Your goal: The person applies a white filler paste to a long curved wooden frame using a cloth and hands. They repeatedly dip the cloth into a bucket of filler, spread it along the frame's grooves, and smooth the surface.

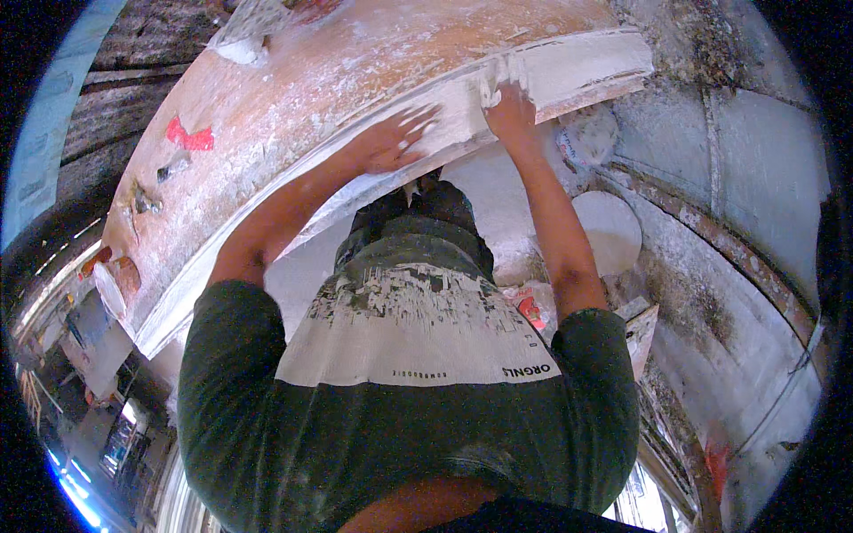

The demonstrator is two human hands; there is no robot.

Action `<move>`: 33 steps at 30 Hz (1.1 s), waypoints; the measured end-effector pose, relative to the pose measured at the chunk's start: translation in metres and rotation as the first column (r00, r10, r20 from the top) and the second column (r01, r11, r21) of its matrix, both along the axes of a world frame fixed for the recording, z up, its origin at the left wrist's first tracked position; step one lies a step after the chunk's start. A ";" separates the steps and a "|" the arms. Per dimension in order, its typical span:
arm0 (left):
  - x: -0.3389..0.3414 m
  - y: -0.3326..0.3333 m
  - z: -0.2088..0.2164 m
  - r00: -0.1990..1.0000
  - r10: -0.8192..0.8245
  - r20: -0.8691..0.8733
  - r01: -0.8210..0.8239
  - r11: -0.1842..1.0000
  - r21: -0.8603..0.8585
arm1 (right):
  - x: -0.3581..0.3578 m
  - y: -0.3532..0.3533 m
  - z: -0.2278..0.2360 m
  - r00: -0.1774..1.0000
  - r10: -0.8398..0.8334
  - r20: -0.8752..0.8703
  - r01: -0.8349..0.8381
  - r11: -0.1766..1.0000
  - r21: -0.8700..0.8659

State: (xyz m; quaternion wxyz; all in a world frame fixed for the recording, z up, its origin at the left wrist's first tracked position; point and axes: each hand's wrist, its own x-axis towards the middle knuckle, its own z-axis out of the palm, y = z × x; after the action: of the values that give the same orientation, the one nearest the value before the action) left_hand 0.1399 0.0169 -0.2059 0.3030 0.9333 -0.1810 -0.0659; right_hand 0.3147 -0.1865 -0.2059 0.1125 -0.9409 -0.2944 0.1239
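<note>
Both palms down at the near edge of a brown, white-dusted worktop (293, 89), a worker in a dark shirt (400, 435) leans over a long white strip (591, 67), as we see from above. The strip runs lengthwise along that near edge, from the left corner to the right end, its line bowed by the wide lens; whether it is a separate piece or a coated border, we cannot tell. The left hand (391, 144) lies flat near the strip's middle, fingers apart and slanting along its length toward the right. The right hand (511, 111) is farther along and nearer the right end, its white-smeared fingers pointing across the strip toward the worktop's far side; whether that grip is parted or closed on anything, we cannot tell. The relation that counts, we judge, is this one: the strip lies directly beneath both hands, its long axis running past them sideways, with the longer stretch to the left and a shorter one to the right. A red scrap (189, 135) lies toward the worktop's left end, well apart from either hand. Beyond the near edge, at right, sits a pale round container (609, 233).
</note>
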 end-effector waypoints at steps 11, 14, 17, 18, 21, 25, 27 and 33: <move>-0.184 0.084 0.047 0.922 0.259 -0.288 -0.179 0.944 0.276 | -0.068 0.025 -0.002 0.987 0.123 0.102 -0.122 0.992 -0.011; -0.181 0.087 0.035 0.946 0.191 -0.263 -0.120 0.957 0.264 | -0.070 0.035 -0.006 0.989 0.000 -0.146 -0.021 0.989 -0.148; -0.150 0.079 0.033 0.958 0.136 -0.253 -0.081 0.973 0.216 | -0.144 0.048 -0.001 0.961 0.169 -0.220 -0.194 0.976 -0.099; -0.137 0.076 0.031 0.968 0.124 -0.219 -0.080 0.977 0.197 | -0.160 0.055 -0.003 0.916 0.150 -0.371 -0.193 0.978 -0.082; -0.105 0.065 0.030 0.976 0.127 -0.179 -0.105 0.987 0.124 | -0.153 0.079 -0.001 0.914 0.169 -0.368 -0.175 0.984 0.017; -0.057 0.044 0.024 0.967 0.137 -0.216 -0.134 0.991 0.025 | -0.053 0.072 -0.027 0.973 -0.118 -0.197 0.098 0.989 -0.108; -0.022 0.027 0.031 0.962 0.130 -0.241 -0.134 0.991 0.000 | 0.045 0.027 -0.096 0.971 -0.216 -0.099 0.181 0.943 -0.280; 0.071 -0.014 0.022 0.969 0.080 -0.234 -0.064 0.995 0.076 | 0.287 -0.109 -0.109 0.974 -0.227 -0.015 0.224 0.967 -0.119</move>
State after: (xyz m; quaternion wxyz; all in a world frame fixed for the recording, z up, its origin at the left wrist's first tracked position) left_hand 0.2112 0.0032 -0.1837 0.2930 0.9344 -0.1073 -0.1720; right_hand 0.6014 -0.2951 -0.3153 0.0746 -0.9714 -0.1762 0.1405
